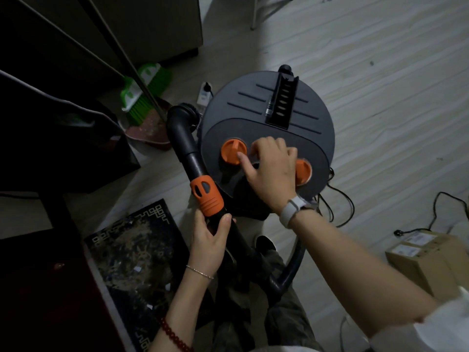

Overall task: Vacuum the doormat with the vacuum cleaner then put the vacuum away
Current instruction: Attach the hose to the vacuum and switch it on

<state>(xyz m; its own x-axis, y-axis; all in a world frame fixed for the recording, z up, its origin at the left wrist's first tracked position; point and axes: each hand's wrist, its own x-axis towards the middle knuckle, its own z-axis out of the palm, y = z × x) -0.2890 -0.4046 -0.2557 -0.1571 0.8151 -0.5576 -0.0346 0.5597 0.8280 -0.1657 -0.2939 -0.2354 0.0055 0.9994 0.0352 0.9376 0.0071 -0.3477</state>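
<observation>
My worry: the mat (132, 265) at seven o'clock is littered with debris, and if my right hand (269, 171) turns the wrong knob (233, 151), no suction. The loose cord (340, 207) could snag. Right fingers curl on the vacuum (266, 110) top, thumb touching the knob; left hand (209, 240) clamps the hose (195, 171) below its orange collar.

A grey canister vacuum cleaner (266, 128) stands on the pale floor. The right hand (272, 171) rests on its lid, thumb touching the left of two orange knobs (234, 151). The left hand (210, 242) grips the black hose (186, 148) just below its orange collar (207, 195), left of the vacuum. The littered dark doormat (132, 255) lies nearer the person, left of the vacuum. A green broom (143, 90) leans beyond the hose.
</observation>
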